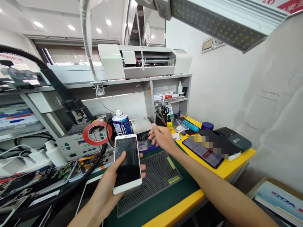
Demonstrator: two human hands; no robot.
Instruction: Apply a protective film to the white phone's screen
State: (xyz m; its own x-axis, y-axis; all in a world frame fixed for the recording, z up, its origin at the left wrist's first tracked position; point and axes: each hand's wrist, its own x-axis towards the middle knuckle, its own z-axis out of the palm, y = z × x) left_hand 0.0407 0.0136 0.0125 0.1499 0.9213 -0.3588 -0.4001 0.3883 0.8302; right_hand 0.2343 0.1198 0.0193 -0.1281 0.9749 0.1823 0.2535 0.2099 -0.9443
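A white-framed phone with a dark screen [129, 151] lies in my left hand [106, 186], its thumb on the screen and fingertips showing past the right edge. My right hand [162, 137] hovers to the right of the phone, above the back of the work mat, its fingers partly bent and slightly apart, with nothing seen in them. Below both hands a grey perforated mat [156, 178] rests on a green surface [184, 189].
Phones and parts [56, 176] crowd the left side. Behind stand a blue-white can [121, 123], red tape roll [97, 133] and yellow bottle [169, 124]. A large phone [203, 152] lies on the yellow table [246, 156] at right. A lamp [220, 22] hangs overhead.
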